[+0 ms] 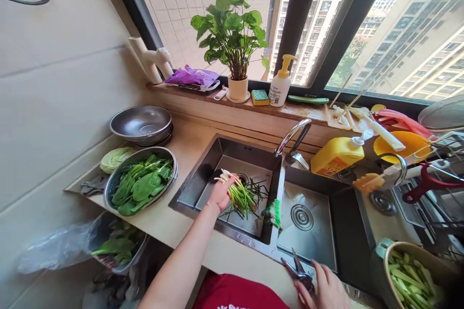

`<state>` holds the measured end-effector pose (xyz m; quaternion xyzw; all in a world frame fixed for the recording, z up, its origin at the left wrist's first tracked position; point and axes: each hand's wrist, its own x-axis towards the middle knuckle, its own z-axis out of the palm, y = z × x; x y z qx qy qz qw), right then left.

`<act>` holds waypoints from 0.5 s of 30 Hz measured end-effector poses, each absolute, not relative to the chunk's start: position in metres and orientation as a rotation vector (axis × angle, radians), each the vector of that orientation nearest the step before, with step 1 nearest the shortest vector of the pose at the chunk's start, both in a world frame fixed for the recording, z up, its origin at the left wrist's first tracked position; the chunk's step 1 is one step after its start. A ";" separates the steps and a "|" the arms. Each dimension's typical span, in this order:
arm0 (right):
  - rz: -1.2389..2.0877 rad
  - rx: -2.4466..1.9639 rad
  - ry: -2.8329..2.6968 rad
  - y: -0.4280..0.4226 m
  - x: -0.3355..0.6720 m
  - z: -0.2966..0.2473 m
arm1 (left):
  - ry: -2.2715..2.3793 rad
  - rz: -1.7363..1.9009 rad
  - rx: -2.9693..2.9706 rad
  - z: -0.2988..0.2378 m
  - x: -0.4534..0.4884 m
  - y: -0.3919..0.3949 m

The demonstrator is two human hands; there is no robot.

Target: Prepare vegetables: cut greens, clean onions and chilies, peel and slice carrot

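My left hand [220,195] is closed around a bunch of scallions [241,198], held over the left sink basin [206,188]. Their white ends point up and away, and the green leaves hang toward the basin floor. Loose cut green pieces [259,190] lie in that basin near the drain. At the front edge of the right basin [315,217], my right hand [324,287] has its thumb and fingers at the dark handles of a pair of scissors [300,270], whose blades are spread and point away from me.
A green and white scrubber [274,213] hangs on the sink divider below the faucet [293,135]. Left stand a bowl of leafy greens [141,183], stacked metal pans [141,123] and a cabbage [115,159]. Right are a yellow bottle [337,154] and a pot of cut green vegetables [413,275].
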<state>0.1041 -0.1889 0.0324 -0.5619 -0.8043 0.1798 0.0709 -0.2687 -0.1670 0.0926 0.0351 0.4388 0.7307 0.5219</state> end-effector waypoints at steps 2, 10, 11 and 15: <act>0.729 -1.392 -2.324 -0.166 0.052 0.063 | 1.114 1.657 0.162 0.094 -0.259 -0.165; 1.388 -1.000 -2.162 -0.098 -0.117 0.111 | 1.065 1.508 0.336 0.099 -0.231 -0.161; 1.436 -1.024 -2.150 -0.096 -0.120 0.108 | 1.072 1.543 0.319 0.098 -0.230 -0.160; 1.817 -1.069 -1.930 -0.097 -0.115 0.099 | 1.170 1.649 0.287 0.089 -0.229 -0.155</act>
